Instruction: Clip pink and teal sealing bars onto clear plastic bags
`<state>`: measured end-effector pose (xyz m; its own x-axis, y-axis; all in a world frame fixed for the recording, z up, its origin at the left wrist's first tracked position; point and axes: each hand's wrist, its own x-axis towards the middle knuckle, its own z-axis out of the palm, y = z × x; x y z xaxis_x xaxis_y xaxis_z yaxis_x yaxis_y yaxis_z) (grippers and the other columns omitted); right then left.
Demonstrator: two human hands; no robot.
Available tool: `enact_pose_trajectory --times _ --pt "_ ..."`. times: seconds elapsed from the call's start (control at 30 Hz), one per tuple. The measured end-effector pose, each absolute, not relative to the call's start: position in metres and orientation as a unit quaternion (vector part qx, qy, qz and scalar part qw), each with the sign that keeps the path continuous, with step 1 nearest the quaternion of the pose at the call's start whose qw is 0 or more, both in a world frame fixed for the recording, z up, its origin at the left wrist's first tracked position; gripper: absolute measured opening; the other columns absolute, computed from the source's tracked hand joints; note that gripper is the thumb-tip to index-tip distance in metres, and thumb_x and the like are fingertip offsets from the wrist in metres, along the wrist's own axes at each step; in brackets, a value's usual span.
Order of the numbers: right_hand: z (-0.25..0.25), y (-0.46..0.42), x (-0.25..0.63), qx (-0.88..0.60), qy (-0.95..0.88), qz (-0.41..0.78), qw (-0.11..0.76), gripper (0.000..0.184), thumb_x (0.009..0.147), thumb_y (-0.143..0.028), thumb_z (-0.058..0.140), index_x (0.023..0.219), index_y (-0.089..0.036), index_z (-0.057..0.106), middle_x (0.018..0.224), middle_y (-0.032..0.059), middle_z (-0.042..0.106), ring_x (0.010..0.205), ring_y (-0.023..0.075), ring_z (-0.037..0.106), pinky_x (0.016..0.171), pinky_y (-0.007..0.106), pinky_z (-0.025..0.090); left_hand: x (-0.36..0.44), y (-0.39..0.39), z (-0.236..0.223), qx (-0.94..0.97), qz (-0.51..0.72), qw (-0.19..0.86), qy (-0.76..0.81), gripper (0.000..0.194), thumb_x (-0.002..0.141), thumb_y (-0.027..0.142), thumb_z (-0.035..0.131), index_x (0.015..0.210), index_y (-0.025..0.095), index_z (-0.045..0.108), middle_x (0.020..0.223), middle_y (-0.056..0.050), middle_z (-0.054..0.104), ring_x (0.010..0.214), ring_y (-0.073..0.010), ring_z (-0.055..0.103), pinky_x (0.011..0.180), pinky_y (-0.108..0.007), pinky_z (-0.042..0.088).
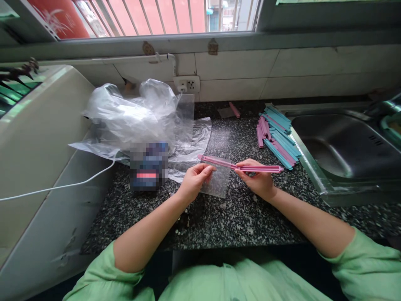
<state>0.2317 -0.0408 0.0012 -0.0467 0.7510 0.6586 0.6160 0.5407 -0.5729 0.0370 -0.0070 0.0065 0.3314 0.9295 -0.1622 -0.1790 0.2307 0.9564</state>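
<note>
My left hand (pixel 196 180) pinches the left side of a small clear plastic bag (pixel 221 184) above the counter. Fingers of my right hand (pixel 258 182) are closed around the middle of a long pink bag-sealing clip (pixel 261 169). The clip lies nearly level, bending slightly near my right fingertips, and its thinner left part runs along the bag's top edge. I cannot tell whether the bag's edge sits inside the clip. Beyond my right hand, pink and blue clips (pixel 278 138) are heaped beside the sink.
Crumpled clear plastic bags (pixel 131 113) fill the left of the speckled counter (pixel 244 221). A blurred-out dark object (pixel 148 167) with a white cable (pixel 72 185) stands before them. One pink clip (pixel 234 109) lies near the wall. A steel sink (pixel 341 146) is at right.
</note>
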Motion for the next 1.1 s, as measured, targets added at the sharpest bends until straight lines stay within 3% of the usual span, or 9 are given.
enact_pose_trajectory --times 0.17,0.47,0.63,1.1 --pt "0.0025 -0.0427 0.2322 -0.469 -0.736 0.094 0.479 0.004 0.078 -0.02 0.061 0.082 -0.02 0.062 0.073 0.0034 0.065 0.066 0.0141 0.061 0.062 0.028 0.052 0.0389 -0.0065 0.0058 0.434 0.408 0.687 0.416 0.034 0.06 0.043 0.07 0.055 0.014 0.052 0.045 0.006 0.044 0.043 -0.0052 0.036 0.045 -0.021 0.026" --pt "0.0048 -0.0419 0.2353 -0.462 -0.747 0.138 0.458 0.005 0.08 -0.022 0.058 0.084 -0.021 0.061 0.077 0.0033 0.065 0.069 0.0144 0.061 0.065 0.028 0.052 0.0391 -0.0056 0.0037 0.377 0.407 0.716 0.424 0.033 0.054 0.038 0.075 0.057 0.014 0.053 0.047 0.006 0.043 0.044 -0.0044 0.035 0.046 -0.02 0.025" --pt "0.0038 -0.0453 0.2353 -0.461 -0.72 0.183 0.486 0.017 0.079 -0.025 0.06 0.096 -0.02 0.058 0.081 0.0033 0.064 0.072 0.014 0.062 0.067 0.027 0.053 0.0402 -0.0067 0.0043 0.335 0.442 0.716 0.424 0.031 0.05 0.033 0.078 0.058 0.013 0.055 0.051 0.006 0.045 0.048 -0.0043 0.037 0.048 -0.019 0.027" --pt "-0.0025 -0.0435 0.2342 -0.439 -0.672 0.196 0.563 0.004 0.077 -0.024 0.062 0.079 -0.02 0.062 0.078 0.0033 0.066 0.071 0.0143 0.062 0.066 0.028 0.054 0.0428 -0.0115 0.0066 0.346 0.456 0.69 0.443 0.031 0.048 0.037 0.077 0.06 0.013 0.06 0.054 0.003 0.051 0.051 -0.0063 0.041 0.05 -0.019 0.031"
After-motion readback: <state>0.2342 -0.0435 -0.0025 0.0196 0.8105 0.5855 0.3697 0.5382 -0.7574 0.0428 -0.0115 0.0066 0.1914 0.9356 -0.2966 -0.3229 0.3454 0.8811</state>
